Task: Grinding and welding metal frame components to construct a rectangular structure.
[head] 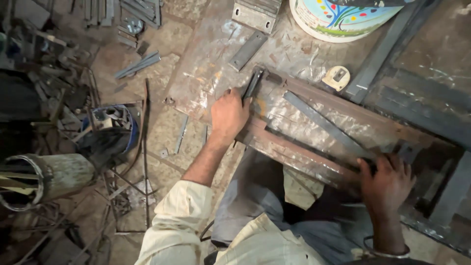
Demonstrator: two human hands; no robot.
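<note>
My left hand [228, 115] rests on a scratched steel plate [206, 73] and grips a dark flat metal piece [253, 83] that points up and away. My right hand [387, 184] presses down on the near end of a long flat steel bar [321, 125] that lies diagonally across rusty angle-iron rails [294, 152]. The bar runs from near the left hand's tool down toward the right hand. My knees in grey trousers sit below the rails.
A painted white bucket [338, 19] stands at the top. A small cream tape measure [336, 77] lies beside a grey steel frame [378, 59]. Short flat steel strips [248, 49] lie on the plate. Scrap rods, a blue container [115, 122] and a cylinder [49, 176] clutter the left floor.
</note>
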